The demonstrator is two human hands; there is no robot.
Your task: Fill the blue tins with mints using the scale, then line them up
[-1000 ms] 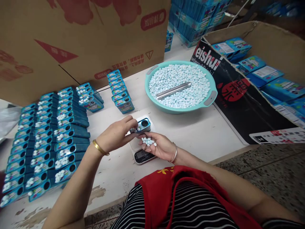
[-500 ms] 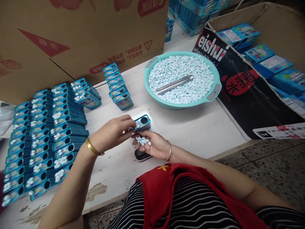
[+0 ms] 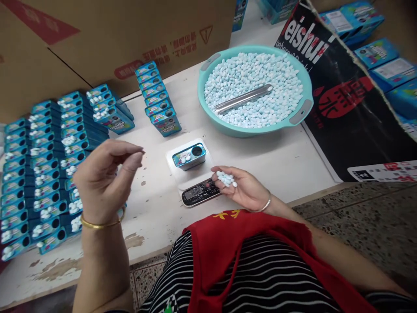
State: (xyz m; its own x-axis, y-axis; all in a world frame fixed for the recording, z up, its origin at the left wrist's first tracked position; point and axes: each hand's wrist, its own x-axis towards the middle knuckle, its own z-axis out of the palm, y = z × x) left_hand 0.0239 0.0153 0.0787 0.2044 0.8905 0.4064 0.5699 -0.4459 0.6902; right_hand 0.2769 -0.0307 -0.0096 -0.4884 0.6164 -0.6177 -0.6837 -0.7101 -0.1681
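My right hand (image 3: 243,187) is cupped palm up around a small heap of pale blue and white candies (image 3: 226,178), beside the lower right of a small white scale (image 3: 176,174) with a black display panel. A blue candy tin (image 3: 190,157) with a round dark opening stands on the scale. A few white candies (image 3: 185,159) lie on its top. My left hand (image 3: 104,180) is raised left of the scale, apart from the tin. Its thumb and fingertips are drawn close together, with nothing visible between them.
Rows of blue tins (image 3: 48,174), many topped with candies, stand at left. Another short row (image 3: 159,102) is behind the scale. A turquoise basin (image 3: 254,130) of candies holds a metal scoop (image 3: 243,99). Cardboard boxes (image 3: 156,26) stand behind; an open carton (image 3: 345,108) is at right.
My left hand has left the tin and moved left. My right hand has shifted right with its candies, uncovering the scale's display. The view has tilted down.
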